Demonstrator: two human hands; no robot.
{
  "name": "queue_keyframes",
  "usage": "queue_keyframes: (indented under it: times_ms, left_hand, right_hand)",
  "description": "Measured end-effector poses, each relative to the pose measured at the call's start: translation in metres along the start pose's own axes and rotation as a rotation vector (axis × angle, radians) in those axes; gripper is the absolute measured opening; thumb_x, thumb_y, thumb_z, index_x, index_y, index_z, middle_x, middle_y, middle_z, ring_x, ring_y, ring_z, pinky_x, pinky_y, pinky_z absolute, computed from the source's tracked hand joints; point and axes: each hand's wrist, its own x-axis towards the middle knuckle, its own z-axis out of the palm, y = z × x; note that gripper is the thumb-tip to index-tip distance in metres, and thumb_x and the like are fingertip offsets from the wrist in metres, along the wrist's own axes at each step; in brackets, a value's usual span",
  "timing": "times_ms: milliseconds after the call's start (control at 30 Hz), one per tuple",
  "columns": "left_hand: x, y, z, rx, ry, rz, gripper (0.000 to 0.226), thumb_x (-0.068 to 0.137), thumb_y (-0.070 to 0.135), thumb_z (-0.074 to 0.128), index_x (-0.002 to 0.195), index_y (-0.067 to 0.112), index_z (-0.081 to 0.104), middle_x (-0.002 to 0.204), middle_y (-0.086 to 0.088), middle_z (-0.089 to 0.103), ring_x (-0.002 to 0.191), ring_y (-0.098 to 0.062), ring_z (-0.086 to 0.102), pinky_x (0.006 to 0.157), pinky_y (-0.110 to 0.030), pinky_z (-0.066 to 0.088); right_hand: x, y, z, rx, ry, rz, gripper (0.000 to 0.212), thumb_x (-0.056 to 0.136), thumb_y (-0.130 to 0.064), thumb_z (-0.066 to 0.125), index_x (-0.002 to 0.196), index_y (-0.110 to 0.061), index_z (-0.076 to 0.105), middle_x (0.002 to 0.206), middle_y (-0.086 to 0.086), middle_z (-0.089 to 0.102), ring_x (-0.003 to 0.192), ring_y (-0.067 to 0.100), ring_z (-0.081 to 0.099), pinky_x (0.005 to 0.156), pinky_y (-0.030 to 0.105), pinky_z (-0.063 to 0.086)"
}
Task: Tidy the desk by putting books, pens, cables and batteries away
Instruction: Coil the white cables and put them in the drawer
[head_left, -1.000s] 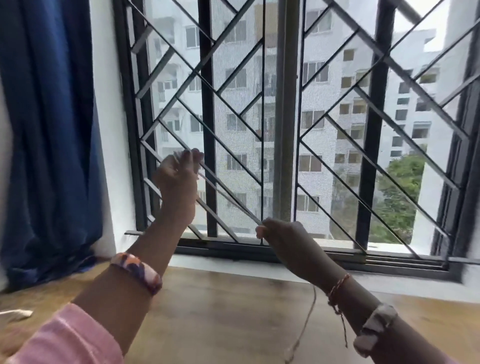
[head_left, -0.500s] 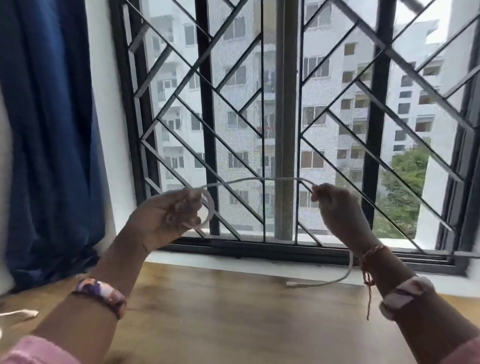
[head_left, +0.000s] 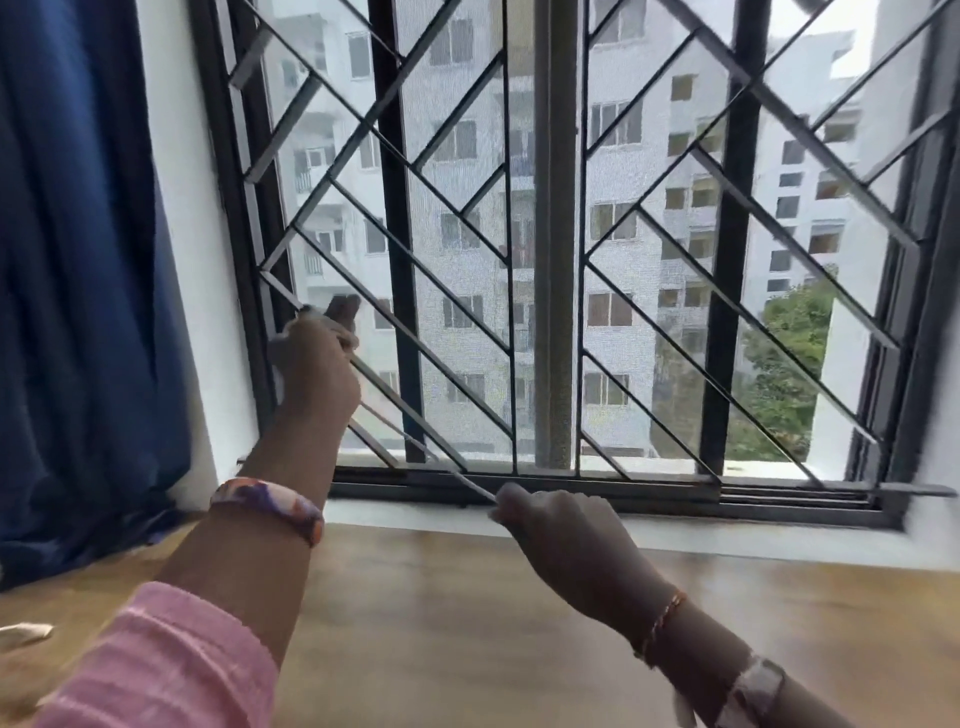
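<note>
**Cable held taut between both hands above the worktop**

At far left we note a blue curtain (head_left: 78, 260) hanging to the wooden worktop (head_left: 441, 623), with a small white item (head_left: 26, 633) at the worktop's left edge; we cannot identify it. The left hand (head_left: 319, 364) is raised before the window grille (head_left: 467, 218), fingers curled round one end of a thin white cable (head_left: 415, 444). The cable runs taut, down and rightward, to the right hand (head_left: 563, 540), whose fingers pinch it just above the worktop near the sill. Both wrists carry bands.
</note>
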Motion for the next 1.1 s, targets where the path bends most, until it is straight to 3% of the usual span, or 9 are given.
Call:
queue_keyframes:
  times_ms: [100,233,400,500,667,767,867,1000,1100]
  left_hand:
    - [-0.001,-0.018,-0.015,0.682,-0.256,0.351,0.024,0.095,0.004,0.039,0.073,0.007,0.048,0.062,0.001,0.066,0.061,-0.014,0.067,0.060,-0.021,0.053]
    - [-0.019,-0.022,-0.023,1.377,-0.832,0.269,0.022,0.095,0.007,0.044,0.074,0.002,0.050,0.066,-0.008,0.064,0.047,-0.007,0.061,0.057,-0.025,0.049]
    - [-0.049,-0.014,-0.019,1.074,-1.236,-0.469,0.032,0.097,0.019,0.039,0.074,0.002,0.054,0.058,-0.003,0.059,0.042,-0.010,0.051,0.052,-0.024,0.043]
    - [-0.072,-0.014,-0.013,0.782,-1.283,-0.627,0.044,0.089,0.042,0.038,0.074,0.003,0.050,0.055,-0.003,0.051,0.043,-0.009,0.047,0.047,-0.019,0.042]
    - [-0.100,-0.010,0.002,0.111,-1.123,-0.687,0.032,0.087,0.032,0.037,0.080,0.003,0.050,0.055,-0.001,0.050,0.036,-0.007,0.043,0.051,-0.018,0.045]
    - [-0.086,-0.027,0.011,-0.193,-0.694,-0.536,0.029,0.092,0.028,0.040,0.080,0.003,0.050,0.056,-0.004,0.058,0.047,-0.011,0.055,0.062,-0.022,0.051]
    - [-0.068,-0.047,0.010,-0.245,-0.362,-0.357,0.030,0.099,0.020,0.036,0.074,0.008,0.047,0.054,-0.001,0.057,0.051,-0.009,0.060,0.073,-0.027,0.052]
    - [-0.065,-0.075,-0.004,0.496,-0.456,0.281,0.024,0.097,0.012,0.041,0.073,0.013,0.045,0.065,-0.002,0.059,0.064,-0.012,0.067,0.058,-0.018,0.044]
    - [-0.058,-0.078,-0.021,1.123,-0.702,0.767,0.019,0.089,0.007,0.053,0.076,0.013,0.040,0.071,0.002,0.042,0.060,-0.013,0.048,0.055,-0.017,0.040]
  right_hand:
    - [0.007,0.017,-0.010,-0.008,0.083,0.036,0.006,0.086,-0.026,0.057,0.085,-0.029,0.052,0.058,0.000,0.065,0.046,0.024,0.061,0.043,0.023,0.024]
    - [0.019,0.043,-0.029,-0.117,0.145,0.101,0.009,0.091,-0.029,0.054,0.089,-0.023,0.060,0.062,0.003,0.065,0.051,0.030,0.063,0.044,0.025,0.031]
    - [0.021,0.067,-0.034,-0.055,0.163,0.142,0.022,0.093,-0.037,0.047,0.093,-0.021,0.061,0.066,0.006,0.066,0.054,0.031,0.062,0.047,0.026,0.036]
    - [0.023,0.068,-0.030,0.013,0.168,0.184,0.026,0.093,-0.040,0.044,0.094,-0.020,0.062,0.067,0.007,0.065,0.058,0.032,0.062,0.047,0.026,0.036]
    - [0.012,0.044,-0.006,0.376,0.061,0.241,0.013,0.093,-0.030,0.048,0.086,-0.028,0.059,0.058,-0.008,0.053,0.056,0.024,0.054,0.051,0.030,0.034]
    - [0.006,0.018,0.010,0.715,-0.035,0.268,0.015,0.087,-0.036,0.042,0.080,-0.029,0.053,0.053,-0.017,0.049,0.051,0.002,0.039,0.054,0.027,0.035]
    - [0.002,0.002,0.009,0.695,-0.092,0.229,0.014,0.088,-0.039,0.041,0.088,-0.029,0.052,0.060,-0.014,0.049,0.060,0.011,0.047,0.062,0.035,0.047]
    - [0.004,-0.001,-0.002,0.402,-0.081,0.109,0.018,0.096,-0.037,0.039,0.100,-0.026,0.053,0.088,0.001,0.066,0.083,0.029,0.061,0.066,0.036,0.048]
    - [0.010,0.009,-0.017,0.094,-0.027,0.015,0.007,0.093,-0.031,0.050,0.096,-0.028,0.055,0.081,0.003,0.068,0.074,0.028,0.065,0.053,0.031,0.039]
